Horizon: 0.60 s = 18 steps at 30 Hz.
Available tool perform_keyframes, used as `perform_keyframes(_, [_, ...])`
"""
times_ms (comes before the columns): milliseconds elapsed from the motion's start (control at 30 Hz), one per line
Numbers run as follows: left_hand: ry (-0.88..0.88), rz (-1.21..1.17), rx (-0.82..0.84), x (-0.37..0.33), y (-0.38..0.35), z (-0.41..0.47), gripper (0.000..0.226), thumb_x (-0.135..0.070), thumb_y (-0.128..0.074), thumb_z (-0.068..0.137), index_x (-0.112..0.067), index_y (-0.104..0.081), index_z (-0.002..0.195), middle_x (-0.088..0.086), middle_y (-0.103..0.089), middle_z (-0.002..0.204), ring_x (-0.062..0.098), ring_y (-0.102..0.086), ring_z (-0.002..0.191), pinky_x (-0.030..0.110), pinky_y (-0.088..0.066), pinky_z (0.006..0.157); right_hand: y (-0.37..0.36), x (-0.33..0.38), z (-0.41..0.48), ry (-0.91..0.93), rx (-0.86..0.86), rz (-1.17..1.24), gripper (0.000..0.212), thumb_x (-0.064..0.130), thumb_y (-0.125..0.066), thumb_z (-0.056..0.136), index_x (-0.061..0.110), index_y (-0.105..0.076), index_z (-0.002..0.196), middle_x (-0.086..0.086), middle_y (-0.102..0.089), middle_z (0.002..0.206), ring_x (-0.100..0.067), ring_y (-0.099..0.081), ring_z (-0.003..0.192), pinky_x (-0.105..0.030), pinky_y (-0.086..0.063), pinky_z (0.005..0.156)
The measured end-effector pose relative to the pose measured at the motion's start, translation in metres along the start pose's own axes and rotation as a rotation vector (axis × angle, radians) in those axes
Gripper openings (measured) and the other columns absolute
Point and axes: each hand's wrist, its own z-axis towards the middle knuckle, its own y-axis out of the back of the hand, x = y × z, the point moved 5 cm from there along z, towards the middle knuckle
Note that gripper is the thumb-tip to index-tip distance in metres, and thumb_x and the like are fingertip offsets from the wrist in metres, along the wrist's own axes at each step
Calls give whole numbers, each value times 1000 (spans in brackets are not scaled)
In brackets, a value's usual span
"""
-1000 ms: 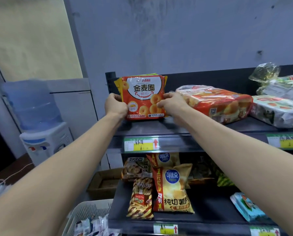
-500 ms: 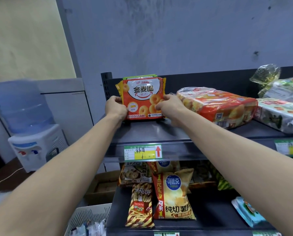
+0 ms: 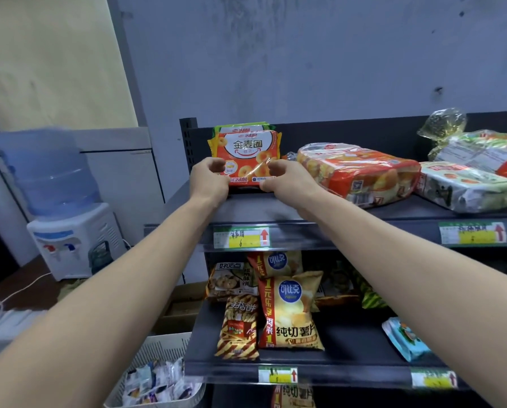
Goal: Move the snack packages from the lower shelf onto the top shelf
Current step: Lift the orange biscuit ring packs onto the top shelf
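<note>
Noted arms stretched to top shelf [image 3: 246, 209], left hand [image 3: 209, 179] and right hand [image 3: 287, 179] curled, pinching lower corners of orange snack package [image 3: 248, 150] standing upright between them at shelf's left end.

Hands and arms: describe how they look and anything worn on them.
The left arm and right arm are a person's, bare as far as the frame edge, with no sleeves in view. The left hand and right hand wear no gloves. No watch, bracelet, ring or marking shows.
</note>
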Motion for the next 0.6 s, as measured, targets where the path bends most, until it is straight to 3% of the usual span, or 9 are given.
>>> perform_keyframes(133, [-102,-36,38,-15,-6,-37,26,2,-57,87,-11,-60,110,3,-61,107,16,-58,101,25,-49,83,13,-2,-27,116,-39,-51,50,10,-61,89,11,-47,137,-5,-55,133,-16,-52,115,-24,-42,90])
perform_keyframes(267, [-175,-61,109,-32,-16,-85,25,2,-57,87,-10,-62,108,2,-63,100,14,-60,95,22,-51,85,37,-9,-62,236,-85,-175,44,9,-61,87,9,-54,131,-6,-60,128,-17,-55,118,-31,-42,104])
perform_keyframes(333, [-195,-74,166,-42,-28,-114,24,1,-58,87,-8,-62,109,2,-63,96,13,-61,90,16,-52,75,56,-17,-84,258,-101,-201,41,7,-61,86,7,-57,127,-7,-63,122,-16,-58,114,-29,-43,103])
perform_keyframes(400, [-213,-86,235,-50,-48,-143,22,1,-58,87,-9,-62,107,3,-63,93,12,-60,85,11,-50,68,80,-28,-107,249,-121,-198,38,6,-62,85,6,-61,123,-7,-66,116,-15,-61,109,-28,-45,101])
perform_keyframes(500, [-206,-80,337,-56,-85,-186,21,-2,-61,86,-10,-64,105,5,-65,94,12,-59,84,15,-48,73,122,-56,-143,174,-147,-207,30,4,-61,86,5,-65,116,-5,-67,107,-13,-61,100,-27,-46,97])
perform_keyframes(600, [-176,-95,429,-58,-125,-227,22,-1,-61,85,-8,-64,106,5,-65,95,11,-59,84,10,-46,72,166,-86,-181,67,-169,-176,26,3,-60,88,3,-65,113,-7,-66,103,-13,-60,97,-24,-47,91])
